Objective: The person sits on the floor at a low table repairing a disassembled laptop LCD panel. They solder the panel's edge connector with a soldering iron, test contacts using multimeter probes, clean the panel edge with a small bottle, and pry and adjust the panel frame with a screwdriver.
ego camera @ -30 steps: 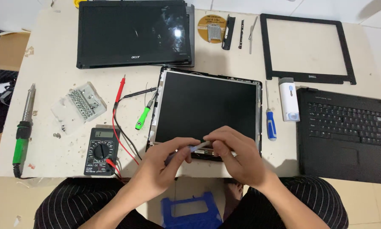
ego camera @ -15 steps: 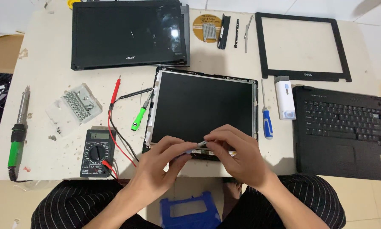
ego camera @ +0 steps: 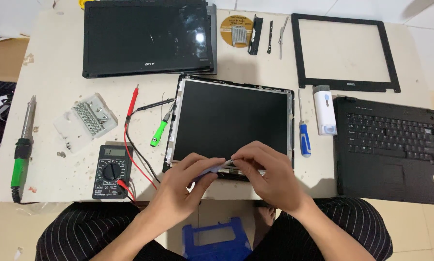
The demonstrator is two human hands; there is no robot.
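Bare screen panel point(ego camera: 231, 123) lay flat on worktop point(ego camera: 57, 63), its bezel point(ego camera: 345, 87) already off and set aside. Left hand point(ego camera: 185, 186) and right hand point(ego camera: 267, 174) pinched a small part at panel's near edge; panel not yet lifted from back cover.

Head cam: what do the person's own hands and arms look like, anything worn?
Left hand and right hand are bare: no gloves, rings or watch visible. Both forearms are uncovered, with no sleeves in view. Black trousers with thin white pinstripes cover the legs.
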